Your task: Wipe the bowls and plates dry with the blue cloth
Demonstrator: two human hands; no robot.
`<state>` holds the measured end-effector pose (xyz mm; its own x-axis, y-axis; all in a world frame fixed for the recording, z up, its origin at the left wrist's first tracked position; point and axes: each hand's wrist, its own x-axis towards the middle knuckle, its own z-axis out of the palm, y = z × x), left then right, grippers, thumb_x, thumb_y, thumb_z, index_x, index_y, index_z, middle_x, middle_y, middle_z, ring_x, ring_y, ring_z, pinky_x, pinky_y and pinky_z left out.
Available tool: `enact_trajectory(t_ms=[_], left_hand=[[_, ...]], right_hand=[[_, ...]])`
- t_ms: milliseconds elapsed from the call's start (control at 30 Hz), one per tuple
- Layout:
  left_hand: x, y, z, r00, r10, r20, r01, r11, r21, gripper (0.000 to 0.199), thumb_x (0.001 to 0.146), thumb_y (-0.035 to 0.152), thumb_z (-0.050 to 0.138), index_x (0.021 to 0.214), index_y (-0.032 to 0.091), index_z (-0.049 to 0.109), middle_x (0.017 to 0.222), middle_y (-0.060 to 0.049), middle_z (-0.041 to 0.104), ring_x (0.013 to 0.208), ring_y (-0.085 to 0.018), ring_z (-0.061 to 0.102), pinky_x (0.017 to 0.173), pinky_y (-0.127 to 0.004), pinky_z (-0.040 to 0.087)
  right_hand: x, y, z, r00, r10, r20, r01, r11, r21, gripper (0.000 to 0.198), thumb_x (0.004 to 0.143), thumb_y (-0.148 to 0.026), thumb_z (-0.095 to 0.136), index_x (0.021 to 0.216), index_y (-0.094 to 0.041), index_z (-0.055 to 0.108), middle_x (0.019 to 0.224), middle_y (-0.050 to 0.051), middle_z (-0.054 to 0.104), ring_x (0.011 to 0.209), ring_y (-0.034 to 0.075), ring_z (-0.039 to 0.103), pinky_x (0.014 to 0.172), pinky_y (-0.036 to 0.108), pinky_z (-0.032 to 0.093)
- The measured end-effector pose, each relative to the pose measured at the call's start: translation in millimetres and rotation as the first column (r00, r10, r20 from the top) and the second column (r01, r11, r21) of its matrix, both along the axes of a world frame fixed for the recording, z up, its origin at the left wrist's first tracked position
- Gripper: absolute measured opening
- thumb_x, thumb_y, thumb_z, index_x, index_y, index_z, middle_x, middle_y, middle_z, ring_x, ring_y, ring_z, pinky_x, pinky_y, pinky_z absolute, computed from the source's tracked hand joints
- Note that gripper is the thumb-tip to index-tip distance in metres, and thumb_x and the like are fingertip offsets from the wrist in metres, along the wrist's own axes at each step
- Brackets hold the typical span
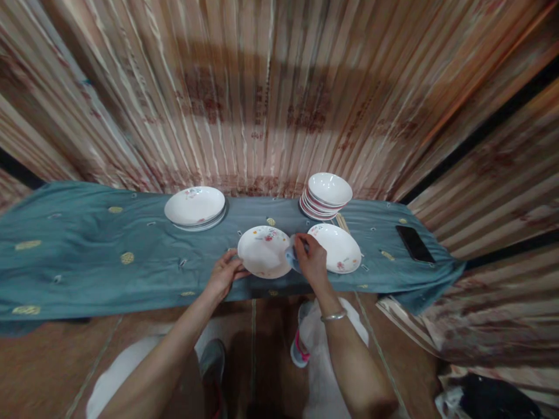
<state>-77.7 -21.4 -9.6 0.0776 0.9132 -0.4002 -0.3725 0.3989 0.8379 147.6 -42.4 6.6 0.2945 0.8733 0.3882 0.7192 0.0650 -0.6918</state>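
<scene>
A white plate with small flowers on its rim (264, 256) is tilted up a little near the front of the cloth-covered table. My left hand (225, 272) grips its left edge, thumb on top and fingers beneath. At its right edge, my right hand (311, 256) is closed on a light blue cloth (292, 257), which touches the rim. Partly behind my right hand lies an oval white plate (338, 247) with flower prints. Chopsticks (341, 223) show just behind that plate.
A stack of white plates (196, 206) stands at the back left. Several nested bowls with red bands (327, 195) stand at the back right. A black phone (414, 243) lies near the right end of the teal tablecloth (87, 250). Striped curtains (262, 105) hang behind.
</scene>
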Motion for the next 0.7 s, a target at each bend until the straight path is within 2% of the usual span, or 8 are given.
enact_trajectory(t_ms=[67,133,200,300,433,533,700], left_hand=[[1.0,-1.2,-2.0,1.0,-0.026,-0.012,0.026,1.0,0.004,0.039,0.06,0.011,0.072,0.097,0.015,0.06,0.066,0.002,0.071,0.053,-0.015,0.066,0.055,-0.028,0.059],[1.7,-1.1,-4.5,0.999,-0.026,-0.026,0.026,1.0,-0.007,0.041,0.059,0.012,0.071,0.099,0.013,0.06,0.067,0.002,0.071,0.054,-0.015,0.066,0.055,-0.028,0.058],[1.9,-0.3,-6.3,0.999,-0.027,-0.037,0.026,1.0,-0.015,0.042,0.06,0.012,0.07,0.101,0.013,0.061,0.066,0.001,0.071,0.055,-0.015,0.067,0.055,-0.028,0.058],[1.7,0.6,-7.1,0.998,-0.045,-0.037,0.045,0.999,-0.017,0.043,0.061,0.013,0.069,0.103,0.012,0.061,0.067,0.001,0.071,0.057,-0.016,0.067,0.057,-0.028,0.057],[0.8,0.9,-7.9,0.997,-0.045,-0.057,0.043,0.999,-0.023,0.056,0.063,0.014,0.068,0.119,0.013,0.059,0.072,0.001,0.071,0.059,-0.016,0.067,0.058,-0.028,0.056],[-1.1,1.0,-10.8,0.995,-0.07,-0.069,0.071,0.997,0.007,0.069,0.064,0.016,0.071,0.131,0.013,0.055,0.075,0.0,0.072,0.062,-0.016,0.067,0.061,-0.03,0.057],[-5.1,1.8,-14.5,0.988,-0.118,-0.103,0.123,0.991,0.045,0.08,0.064,0.021,0.073,0.139,0.009,0.049,0.07,-0.001,0.07,0.065,-0.018,0.066,0.065,-0.033,0.058]], right_hand=[[-6.9,5.1,-3.2,0.995,0.079,0.057,-0.083,0.994,0.07,0.034,0.096,-0.036,0.045,0.112,-0.014,0.067,0.111,0.014,0.072,0.102,0.024,0.066,0.092,0.036,0.051],[-13.8,10.3,-9.1,0.976,0.142,0.164,-0.151,0.988,0.043,0.037,0.095,-0.036,0.05,0.119,-0.012,0.064,0.125,0.019,0.065,0.114,0.027,0.061,0.099,0.042,0.048],[-18.3,12.8,-14.7,0.953,0.172,0.247,-0.174,0.985,-0.015,0.039,0.095,-0.034,0.052,0.125,-0.011,0.062,0.134,0.021,0.059,0.122,0.03,0.057,0.103,0.046,0.046],[-20.4,10.6,-19.1,0.927,0.236,0.293,-0.218,0.972,-0.091,0.035,0.096,-0.026,0.05,0.126,-0.013,0.062,0.134,0.018,0.06,0.122,0.028,0.056,0.106,0.045,0.044],[-23.3,5.3,-18.8,0.856,0.409,0.315,-0.321,0.9,-0.297,0.03,0.093,-0.022,0.056,0.121,-0.017,0.065,0.125,0.013,0.066,0.117,0.024,0.06,0.103,0.037,0.046],[-27.4,9.3,-17.5,0.832,0.424,0.359,-0.269,0.873,-0.407,0.027,0.093,-0.019,0.055,0.117,-0.018,0.067,0.124,0.012,0.065,0.114,0.023,0.06,0.101,0.034,0.045],[-34.7,28.6,-19.2,0.859,0.285,0.426,-0.092,0.903,-0.419,0.03,0.095,-0.014,0.045,0.116,-0.013,0.066,0.125,0.016,0.064,0.115,0.023,0.059,0.102,0.035,0.044]])
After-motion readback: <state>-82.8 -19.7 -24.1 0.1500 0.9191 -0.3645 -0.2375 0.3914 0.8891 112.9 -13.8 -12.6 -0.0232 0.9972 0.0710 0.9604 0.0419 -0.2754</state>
